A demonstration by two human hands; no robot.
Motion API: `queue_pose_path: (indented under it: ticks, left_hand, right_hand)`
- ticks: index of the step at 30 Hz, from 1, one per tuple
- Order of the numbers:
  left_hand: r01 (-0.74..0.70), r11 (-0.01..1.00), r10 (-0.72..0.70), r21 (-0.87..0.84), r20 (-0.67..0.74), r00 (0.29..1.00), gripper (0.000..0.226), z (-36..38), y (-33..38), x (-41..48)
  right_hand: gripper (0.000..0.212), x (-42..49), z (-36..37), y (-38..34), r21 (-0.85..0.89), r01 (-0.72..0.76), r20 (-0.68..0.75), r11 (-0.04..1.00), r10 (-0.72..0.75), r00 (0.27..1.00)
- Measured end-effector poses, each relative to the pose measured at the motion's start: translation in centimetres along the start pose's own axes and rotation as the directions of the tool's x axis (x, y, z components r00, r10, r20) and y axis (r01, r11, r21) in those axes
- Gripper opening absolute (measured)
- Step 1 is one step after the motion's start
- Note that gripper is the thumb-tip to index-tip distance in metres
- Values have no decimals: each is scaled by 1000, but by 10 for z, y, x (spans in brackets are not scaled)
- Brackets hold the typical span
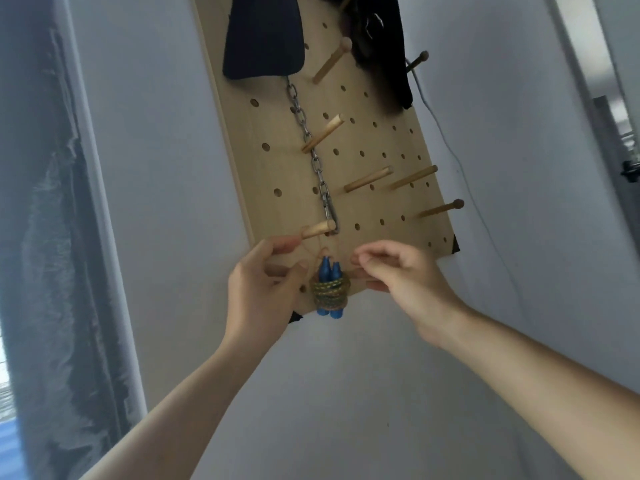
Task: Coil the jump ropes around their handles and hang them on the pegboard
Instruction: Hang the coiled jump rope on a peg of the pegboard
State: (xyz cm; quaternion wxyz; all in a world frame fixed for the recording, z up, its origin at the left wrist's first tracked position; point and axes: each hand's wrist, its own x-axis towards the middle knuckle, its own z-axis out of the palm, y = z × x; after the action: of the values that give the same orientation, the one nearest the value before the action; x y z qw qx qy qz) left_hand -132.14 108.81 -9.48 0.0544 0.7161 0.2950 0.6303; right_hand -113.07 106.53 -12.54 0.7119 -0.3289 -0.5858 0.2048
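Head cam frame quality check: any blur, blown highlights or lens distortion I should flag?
Head view: dim, flat bluish light, no hard shadows; right hand motion-smeared, left hand and coiled jump rope only slightly soft; wide-angle lens skews the pegboard and bows wall edges; bright strip at lower left blown out.

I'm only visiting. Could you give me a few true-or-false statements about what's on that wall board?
1. The jump rope has blue handles. True.
2. The jump rope is wound round its handles. True.
3. The jump rope lies on the floor. False: it hangs under a low peg on the pegboard.
4. A red ribbon hangs down the pegboard. False: a metal chain does.
5. The left hand and right hand are either side of the jump rope. True.
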Motion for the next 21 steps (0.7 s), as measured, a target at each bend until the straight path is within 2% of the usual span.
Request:
queue_pose_path:
  ticks: [3,5,8,10,13,16,21]
  left_hand:
    - [-22,995,36,-96,144,989,25,4,6,-39]
    - [-56,994,84,-96,327,941,25,14,7,-70]
    - [-24,996,72,-84,625,777,22,36,-4,-126]
    - [46,996,25,-76,739,673,19,58,-17,-162]
    - [131,990,-24,-58,836,549,17,103,-43,-218]
    - [147,989,-33,-28,918,395,19,159,-71,-285]
    - [155,984,-98,85,992,77,28,244,-110,-408]
  right_hand:
    - [11,-38,-31,-1,-131,102,14,986,-101,995]
    - [9,-67,-55,4,-208,107,54,972,-98,994]
    - [15,-117,-97,18,-370,20,191,929,55,980]
    - [13,-152,-125,32,-506,-77,243,859,228,943]
    - [5,-201,-165,71,-666,-193,218,720,436,873]
    - [5,-248,-199,124,-790,-264,144,554,586,797]
    - [9,-333,-248,214,-891,-360,47,277,845,533]
